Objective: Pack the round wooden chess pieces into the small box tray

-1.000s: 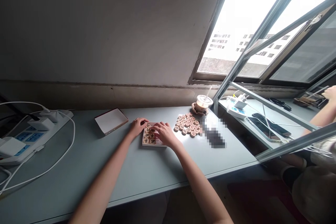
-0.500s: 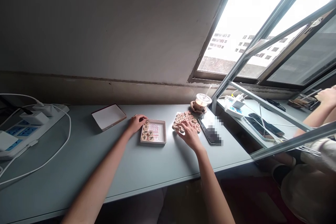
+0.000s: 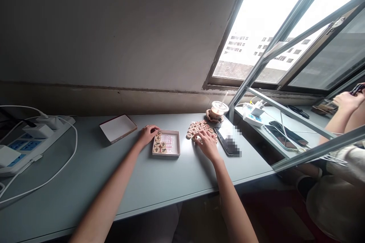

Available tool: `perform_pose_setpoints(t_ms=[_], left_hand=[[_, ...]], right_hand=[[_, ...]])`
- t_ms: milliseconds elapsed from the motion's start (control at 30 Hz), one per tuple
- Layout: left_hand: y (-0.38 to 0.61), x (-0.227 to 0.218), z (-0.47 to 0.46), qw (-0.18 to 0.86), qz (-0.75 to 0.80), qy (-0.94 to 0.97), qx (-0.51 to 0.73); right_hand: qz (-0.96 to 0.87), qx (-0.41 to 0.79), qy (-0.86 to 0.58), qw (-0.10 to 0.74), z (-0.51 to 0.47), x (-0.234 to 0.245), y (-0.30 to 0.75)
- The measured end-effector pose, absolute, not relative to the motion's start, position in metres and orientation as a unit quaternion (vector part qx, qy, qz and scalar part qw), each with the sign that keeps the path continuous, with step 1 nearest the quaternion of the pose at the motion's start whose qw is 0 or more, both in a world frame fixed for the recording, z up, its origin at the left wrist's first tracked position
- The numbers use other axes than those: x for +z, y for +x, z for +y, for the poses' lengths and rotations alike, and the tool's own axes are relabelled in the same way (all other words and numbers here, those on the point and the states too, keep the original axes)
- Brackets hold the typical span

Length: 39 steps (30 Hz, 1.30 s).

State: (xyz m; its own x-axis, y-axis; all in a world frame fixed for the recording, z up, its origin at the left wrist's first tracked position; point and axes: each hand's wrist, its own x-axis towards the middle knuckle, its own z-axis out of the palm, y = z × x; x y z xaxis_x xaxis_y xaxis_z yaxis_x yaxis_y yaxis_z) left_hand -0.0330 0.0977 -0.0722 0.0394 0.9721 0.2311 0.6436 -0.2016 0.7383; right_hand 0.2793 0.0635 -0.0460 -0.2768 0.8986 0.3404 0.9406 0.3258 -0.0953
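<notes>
Currently we find our left hand (image 3: 148,134) loosely curled against the box (image 3: 174,153) rim, our right hand (image 3: 207,142) spread flat on the loose pieces (image 3: 196,126), gripping none; we advise isolating one piece cleanly.

We find bare table (image 3: 159,186) open along the near edge. At left a power strip (image 3: 17,148) and cable (image 3: 76,140) intrude; lid (image 3: 118,128), box (image 3: 167,144), piece pile (image 3: 198,126), phone (image 3: 226,143) and cup (image 3: 218,109) crowd the far side.

Office, desk (image 3: 159,182), power strips (image 3: 17,148), window (image 3: 256,26)
</notes>
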Motion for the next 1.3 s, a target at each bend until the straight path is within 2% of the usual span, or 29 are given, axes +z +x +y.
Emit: perform_pose_setpoints(t_ms=[233, 433, 900, 1300], left_hand=[[-0.034, -0.075, 0.100, 0.215, 0.593, 0.686, 0.362], [-0.034, -0.077, 0.102, 0.217, 0.590, 0.691, 0.357], [-0.033, -0.073, 0.100, 0.217, 0.591, 0.694, 0.350], [-0.033, -0.074, 0.101, 0.208, 0.592, 0.695, 0.350]], right_hand=[[-0.806, -0.064, -0.563, 0.168, 0.059, -0.036, 0.274], [-0.777, -0.084, -0.608, 0.140, 0.063, -0.041, 0.287], [-0.762, -0.094, -0.618, 0.167, 0.062, -0.052, 0.313], [-0.766, -0.044, -0.607, 0.204, 0.058, -0.049, 0.321]])
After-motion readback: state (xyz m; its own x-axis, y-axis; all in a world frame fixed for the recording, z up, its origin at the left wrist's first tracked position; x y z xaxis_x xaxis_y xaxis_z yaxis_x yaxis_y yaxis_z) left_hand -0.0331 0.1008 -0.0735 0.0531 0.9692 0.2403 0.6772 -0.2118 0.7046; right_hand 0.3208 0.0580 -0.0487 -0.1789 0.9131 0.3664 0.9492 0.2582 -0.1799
